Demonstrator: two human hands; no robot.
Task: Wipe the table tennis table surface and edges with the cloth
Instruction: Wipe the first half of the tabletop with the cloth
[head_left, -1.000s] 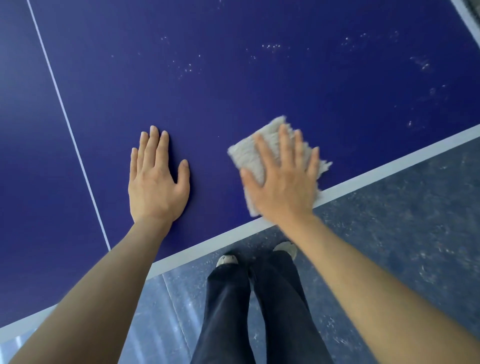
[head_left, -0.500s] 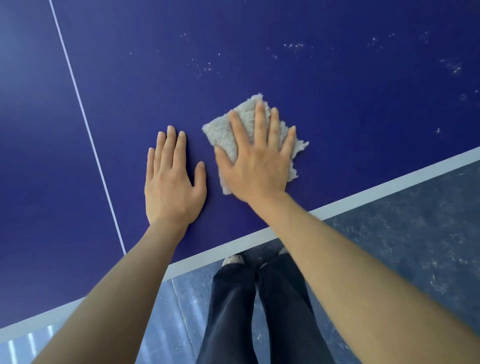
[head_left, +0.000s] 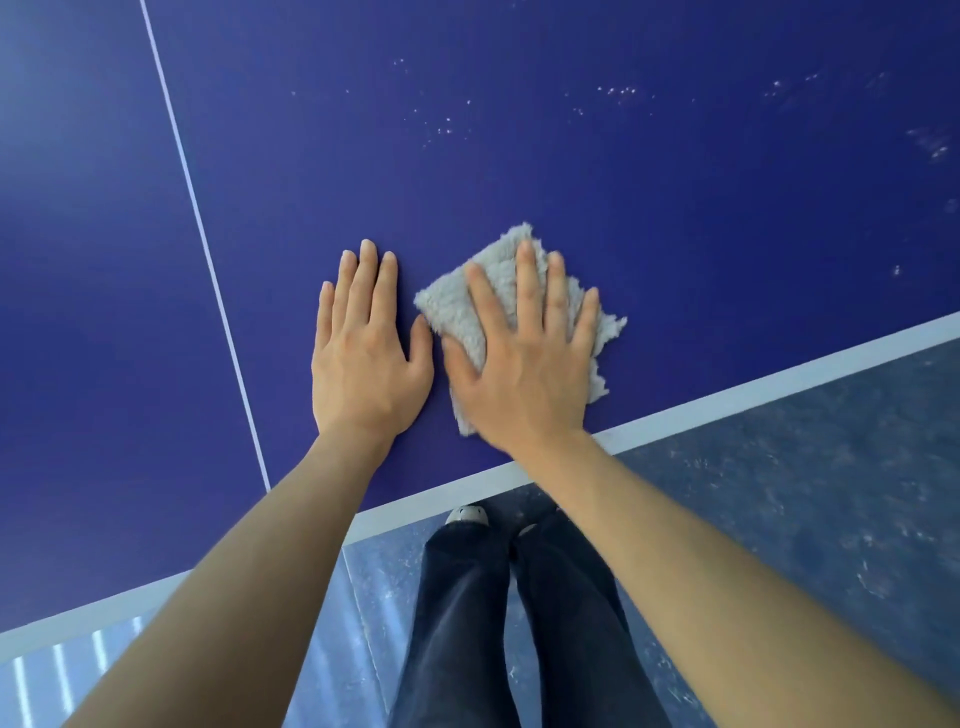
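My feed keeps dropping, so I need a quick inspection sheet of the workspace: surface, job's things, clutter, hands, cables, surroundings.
Surface: blue table with pale specks toward the far side; thin white centre line; white edge band along the near side.
Job's things: grey fluffy cloth lying on the table close to the edge band.
Clutter: nothing seen.
Hands: left hand flat on the bare table beside the cloth; right hand flat on the cloth, fingers spread.
Cables: nothing seen.
Surroundings: mottled grey-blue floor; the person's dark trousers and a shoe below the table edge.
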